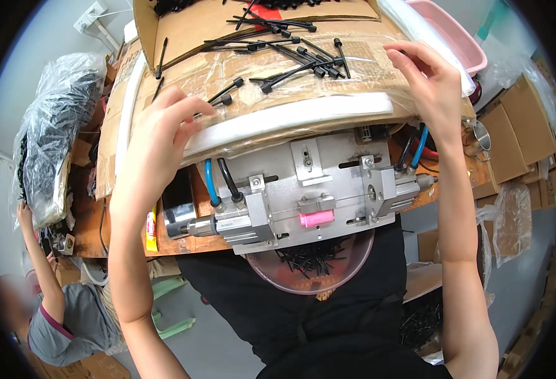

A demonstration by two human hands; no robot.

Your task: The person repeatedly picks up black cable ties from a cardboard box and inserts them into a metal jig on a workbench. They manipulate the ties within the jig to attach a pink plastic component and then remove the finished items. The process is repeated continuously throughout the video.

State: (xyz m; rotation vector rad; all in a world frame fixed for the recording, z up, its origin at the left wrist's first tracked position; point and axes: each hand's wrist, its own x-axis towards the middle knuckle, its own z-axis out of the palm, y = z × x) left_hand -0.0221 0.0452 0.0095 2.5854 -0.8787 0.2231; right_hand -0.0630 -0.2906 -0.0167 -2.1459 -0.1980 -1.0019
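Observation:
Several thin black rods with knobbed ends [284,50] lie scattered on a flattened cardboard surface at the far side. My left hand [158,129] hovers at the left of them, fingers bent and apart with nothing visible in them, closest to a black knobbed rod [225,100]. Over at the right, my right hand [433,88] is raised above the cardboard, thumb and forefinger slightly apart and holding nothing I can see. Between my forearms sits a metal fixture [284,208] with two air cylinders, blue and black hoses, and a pink block [316,218] at its front.
A white foam strip [290,123] edges the cardboard [360,54]. Below the fixture, a clear bowl [268,278] holds small black parts. A phone-like dark object [178,205] and a yellow tube [151,230] lie on the left. Another person [69,316] works at far left beside a plastic-wrapped bundle [57,126].

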